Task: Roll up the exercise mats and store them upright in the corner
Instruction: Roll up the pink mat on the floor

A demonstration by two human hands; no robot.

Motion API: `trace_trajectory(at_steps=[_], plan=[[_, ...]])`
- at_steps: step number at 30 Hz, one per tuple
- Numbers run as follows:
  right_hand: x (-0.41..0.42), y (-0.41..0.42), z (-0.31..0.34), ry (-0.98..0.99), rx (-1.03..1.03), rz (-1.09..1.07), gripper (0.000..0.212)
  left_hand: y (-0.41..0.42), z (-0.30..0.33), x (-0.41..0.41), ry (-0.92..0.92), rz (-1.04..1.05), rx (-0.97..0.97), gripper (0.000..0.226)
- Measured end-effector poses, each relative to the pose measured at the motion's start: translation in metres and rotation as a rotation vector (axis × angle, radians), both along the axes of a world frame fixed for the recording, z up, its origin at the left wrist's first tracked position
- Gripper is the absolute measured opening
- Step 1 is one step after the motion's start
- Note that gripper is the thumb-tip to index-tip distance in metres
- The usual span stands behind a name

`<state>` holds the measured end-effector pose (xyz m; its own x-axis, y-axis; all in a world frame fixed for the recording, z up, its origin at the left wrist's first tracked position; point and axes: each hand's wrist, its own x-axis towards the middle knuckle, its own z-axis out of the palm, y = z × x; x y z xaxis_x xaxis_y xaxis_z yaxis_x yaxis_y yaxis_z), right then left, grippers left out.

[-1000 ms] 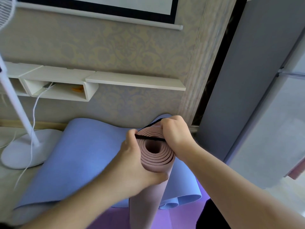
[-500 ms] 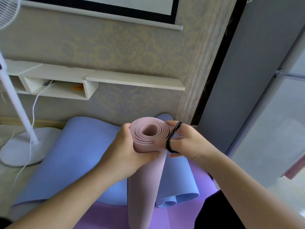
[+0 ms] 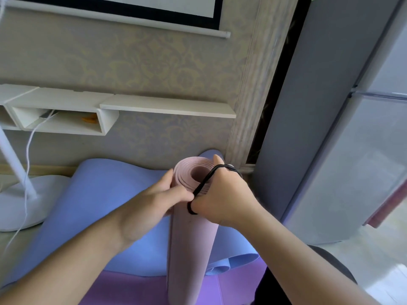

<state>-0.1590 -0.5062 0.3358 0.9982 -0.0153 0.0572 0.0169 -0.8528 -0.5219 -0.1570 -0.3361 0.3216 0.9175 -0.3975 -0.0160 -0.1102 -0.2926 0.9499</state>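
Rolled pink mat (image 3: 189, 238) upright between left hand (image 3: 152, 201) and right hand (image 3: 222, 199), black band (image 3: 203, 183) across its top

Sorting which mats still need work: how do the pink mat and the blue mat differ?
The pink mat is rolled tight and upright; the blue mat lies mostly flat, one end curled. Both hands hold the pink mat; nothing holds the blue. Both are plain, single-coloured mats.

The rolled pink foam mat (image 3: 189, 238) looks matt and smooth, its end showing tight layers. Beneath it, the blue foam mat (image 3: 99, 208) is matt, finely ribbed at its curled edge. Behind it, the beige patterned wallpaper (image 3: 132, 62) has a faint sheen; the white shelf (image 3: 167, 107) looks smooth, painted.
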Motion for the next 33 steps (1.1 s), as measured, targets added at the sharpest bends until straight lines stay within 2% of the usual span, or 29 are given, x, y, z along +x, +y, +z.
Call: trace_trajectory(at_steps=[1,3,4,7,11,13,15,17,20,21,22,23,24,27,33], plan=[[-0.002,0.003,-0.002,-0.030,-0.012,0.021,0.116,-0.001,0.004,-0.004,0.033,0.048,0.008,0.033],[-0.006,0.011,-0.004,-0.047,-0.020,0.042,0.106,-0.003,0.007,-0.010,-0.019,0.158,0.226,0.063],[-0.006,0.015,-0.005,-0.058,-0.004,0.049,0.109,-0.004,0.008,-0.011,-0.058,0.232,0.352,0.068],[-0.006,0.019,-0.010,-0.096,0.017,0.037,0.112,-0.010,0.006,-0.011,-0.190,0.361,0.553,0.052],[-0.007,0.021,-0.021,-0.125,0.072,0.002,0.130,-0.010,-0.003,-0.005,-0.354,0.455,0.521,0.041],[-0.008,0.019,-0.020,-0.121,0.100,-0.023,0.136,-0.003,-0.008,0.003,-0.331,0.470,0.430,0.039],[-0.008,0.012,-0.015,-0.101,0.100,-0.017,0.133,0.006,-0.012,0.013,-0.265,0.493,0.300,0.041],[-0.012,0.003,-0.007,-0.074,0.117,0.038,0.111,0.011,-0.015,0.019,-0.182,0.505,0.208,0.043],[-0.015,-0.015,0.004,-0.005,0.267,0.198,0.030,0.017,-0.015,0.024,-0.085,0.490,0.090,0.036],[-0.016,-0.021,0.008,0.039,0.376,0.227,0.014,0.018,-0.013,0.024,-0.072,0.474,0.071,0.036],[-0.015,-0.026,0.010,0.087,0.499,0.222,0.009,0.019,-0.011,0.025,-0.066,0.456,0.074,0.035],[-0.012,-0.030,0.010,0.137,0.590,0.198,0.011,0.019,-0.010,0.028,-0.062,0.443,0.087,0.035],[-0.008,-0.033,0.011,0.179,0.637,0.157,0.023,0.019,-0.008,0.030,-0.056,0.433,0.098,0.035],[0.008,-0.038,0.014,0.268,0.618,0.033,0.048,0.019,-0.007,0.039,-0.014,0.397,0.089,0.038],[0.051,-0.044,0.030,0.462,0.572,-0.023,0.062,0.019,-0.010,0.057,0.139,0.356,0.062,0.027]])
